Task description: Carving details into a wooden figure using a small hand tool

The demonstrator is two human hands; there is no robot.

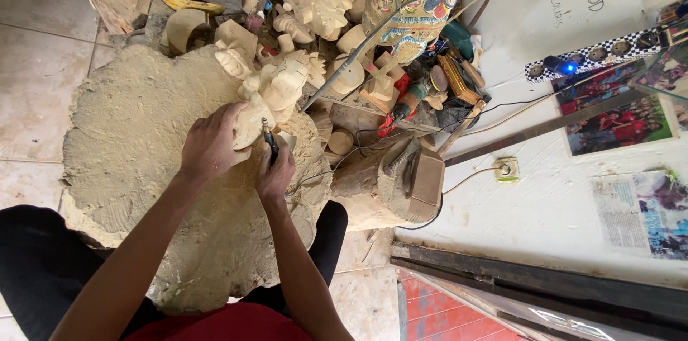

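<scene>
My left hand (209, 149) covers most of the pale wood carving (252, 120) I am working; only its upper edge shows past my knuckles, so its form is hard to make out. The carving sits at the far edge of the dust-caked stump block (129, 140), just in front of the heap of unfinished carvings (315, 4). The tip of the rotary tool (270, 141) is hidden where it meets the wood; I cannot tell whether the bit touches. Its cord (337, 158) runs right and is lost among the clutter. The heap is cut off by the top edge.

Wall at right: a white socket (506, 169), square, low on the plaster. Above it a power strip (595, 54) with a chequered black-and-white edge and one blue light. Colour photo prints (616, 115) beside it, people too small to read. A faded paper sheet (641, 208) lower right, blue picture on it. Handwriting on the plaster at top, partly cut off. One painted carved figure (408, 7), multicoloured, stands out among the bare wood.

Pose: left forearm comes in from lower left, fingers curled over and clamped around the carving. Right hand (276, 174) is closed around the dark tool body, pencil-style, tip pointing away from me toward the carving. The hands are nearly touching.
</scene>
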